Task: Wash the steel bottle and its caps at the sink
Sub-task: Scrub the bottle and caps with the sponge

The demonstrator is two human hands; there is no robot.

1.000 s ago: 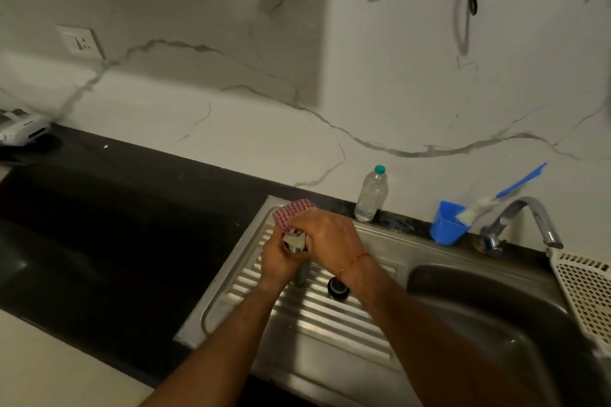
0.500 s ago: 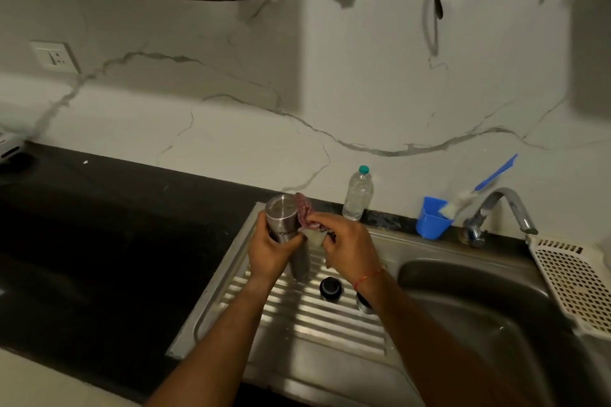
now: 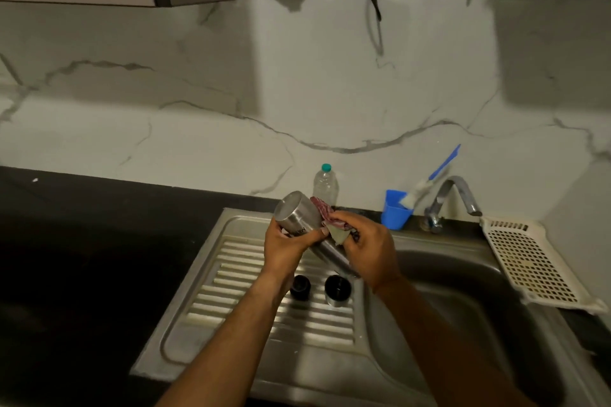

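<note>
The steel bottle (image 3: pixel 297 216) is held tilted above the ribbed draining board (image 3: pixel 238 277), its flat base pointing up and left. My left hand (image 3: pixel 286 246) grips the bottle's body from below. My right hand (image 3: pixel 370 251) holds a red checked cloth (image 3: pixel 325 213) against the bottle's side and covers its lower end. Two caps stand on the draining board under my hands: a black one (image 3: pixel 300 287) and a steel-sided one (image 3: pixel 337 290).
The sink basin (image 3: pixel 463 304) lies to the right, with the tap (image 3: pixel 461 195) behind it. A blue cup (image 3: pixel 395 213) holding a brush and a clear plastic bottle (image 3: pixel 325 183) stand by the wall. A white perforated tray (image 3: pixel 529 258) overhangs the basin's right edge. Black counter (image 3: pixel 99 258) spreads left.
The bottle has tipped from nearly upright to slanted, base up-left. The cloth has come off its top and now lies along its side under my right hand. The second cap has come into sight.
</note>
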